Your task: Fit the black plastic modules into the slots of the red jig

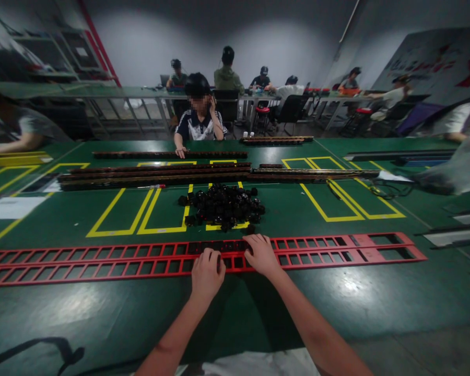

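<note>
Rm w/ grey back wall (152, 36) lit in pale patches, red post (108, 63) + shelving (35, 38) at L, printed panel (434, 60) at R, long far table (113, 92) on metal legs w/ blk chairs (293, 109) & red stools (262, 110), big grn table (113, 318) w/ yellow tape (109, 234) up front, grey floor (415, 347) btm R.

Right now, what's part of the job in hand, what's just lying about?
Job, it seems:
red slotted frame, under left grip and right grip
black pieces heaped beyond the frame

Apparently lying about:
white paper
long dark strips
</note>
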`<state>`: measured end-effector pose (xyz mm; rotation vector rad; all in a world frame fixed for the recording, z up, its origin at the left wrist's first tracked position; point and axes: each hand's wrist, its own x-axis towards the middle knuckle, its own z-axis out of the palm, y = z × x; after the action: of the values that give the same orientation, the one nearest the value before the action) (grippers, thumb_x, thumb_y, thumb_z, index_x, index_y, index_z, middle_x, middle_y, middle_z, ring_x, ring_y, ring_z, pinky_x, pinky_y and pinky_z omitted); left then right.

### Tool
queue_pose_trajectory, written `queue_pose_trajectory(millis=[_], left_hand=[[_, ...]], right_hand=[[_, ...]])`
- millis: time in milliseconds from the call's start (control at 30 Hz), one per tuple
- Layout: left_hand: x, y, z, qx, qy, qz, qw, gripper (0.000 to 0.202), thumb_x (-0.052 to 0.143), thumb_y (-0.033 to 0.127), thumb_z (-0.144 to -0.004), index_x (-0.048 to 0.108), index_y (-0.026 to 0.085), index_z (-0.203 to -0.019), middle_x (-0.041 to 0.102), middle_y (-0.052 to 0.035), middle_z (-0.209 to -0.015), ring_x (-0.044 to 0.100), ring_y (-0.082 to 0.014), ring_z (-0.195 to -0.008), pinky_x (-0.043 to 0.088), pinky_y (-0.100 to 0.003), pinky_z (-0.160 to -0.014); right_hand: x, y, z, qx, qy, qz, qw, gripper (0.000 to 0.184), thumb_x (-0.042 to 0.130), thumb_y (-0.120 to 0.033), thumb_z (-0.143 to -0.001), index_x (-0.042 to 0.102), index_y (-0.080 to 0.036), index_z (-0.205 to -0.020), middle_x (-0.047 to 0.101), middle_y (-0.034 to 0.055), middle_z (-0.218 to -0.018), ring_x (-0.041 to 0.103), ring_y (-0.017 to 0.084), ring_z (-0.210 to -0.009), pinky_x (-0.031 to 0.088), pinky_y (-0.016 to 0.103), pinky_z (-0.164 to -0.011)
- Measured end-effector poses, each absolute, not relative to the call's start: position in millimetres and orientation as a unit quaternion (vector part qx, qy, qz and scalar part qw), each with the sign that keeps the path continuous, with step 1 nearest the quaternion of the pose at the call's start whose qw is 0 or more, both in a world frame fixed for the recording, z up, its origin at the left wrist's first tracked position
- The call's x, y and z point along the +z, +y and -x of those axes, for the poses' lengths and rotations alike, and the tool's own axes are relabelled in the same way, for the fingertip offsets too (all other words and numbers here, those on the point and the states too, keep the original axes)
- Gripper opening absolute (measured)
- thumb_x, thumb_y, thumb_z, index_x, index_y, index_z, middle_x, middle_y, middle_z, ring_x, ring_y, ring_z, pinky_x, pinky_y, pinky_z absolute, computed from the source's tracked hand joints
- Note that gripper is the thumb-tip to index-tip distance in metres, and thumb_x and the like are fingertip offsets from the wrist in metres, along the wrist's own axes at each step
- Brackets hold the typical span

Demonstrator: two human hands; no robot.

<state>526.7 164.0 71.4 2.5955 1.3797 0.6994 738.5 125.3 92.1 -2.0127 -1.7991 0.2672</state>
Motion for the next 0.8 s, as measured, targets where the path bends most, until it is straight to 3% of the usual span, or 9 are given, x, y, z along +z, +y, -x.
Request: queue_pose_trajectory(millis=[267, 500, 800], left_hand=[[64.3, 163.3, -526.0, 0.266, 0.453, -0.849, 0.050, 0.018, 0.053, 0.024, -0.094, 0.062, 0.018, -0.109, 0.062, -0.0087, -0.105, 0.063, -0.0225, -0.091, 0.051, -0.036, -0.081], [65.3, 162.3, -525.8, 0.227, 0.453, -0.861, 0.036, 0.020, 0.049, 0.028, -0.098, 0.062, 0.018, -0.110, 0.061, -0.0092, -0.108, 0.060, -0.0242, -0.097, 0.049, -0.037, -0.084], [85.9, 163.7, -521.9, 0.258, 0.448, -0.848, 0.111, 0.024, 0.048, 0.033, -0.097, 0.063, 0.020, -0.110, 0.061, -0.0104, -0.112, 0.057, -0.0272, -0.100, 0.044, -0.042, -0.088]], right_hand=[[91.5, 125.4, -738.5, 0.096, -0.647, 0.726, 0.212, 0.042, 0.051, -0.017, -0.085, 0.065, -0.015, -0.124, 0.070, 0.0100, -0.123, 0.056, 0.026, -0.117, 0.032, 0.042, -0.105], [90.7, 125.1, -738.6, 0.097, -0.648, 0.725, 0.213, 0.042, 0.050, -0.017, -0.086, 0.064, -0.016, -0.125, 0.070, 0.0100, -0.123, 0.056, 0.026, -0.117, 0.032, 0.042, -0.105], [90.9, 125.4, -739.0, 0.099, -0.648, 0.725, 0.211, 0.042, 0.051, -0.017, -0.086, 0.064, -0.016, -0.126, 0.069, 0.0096, -0.125, 0.055, 0.025, -0.119, 0.031, 0.041, -0.107]])
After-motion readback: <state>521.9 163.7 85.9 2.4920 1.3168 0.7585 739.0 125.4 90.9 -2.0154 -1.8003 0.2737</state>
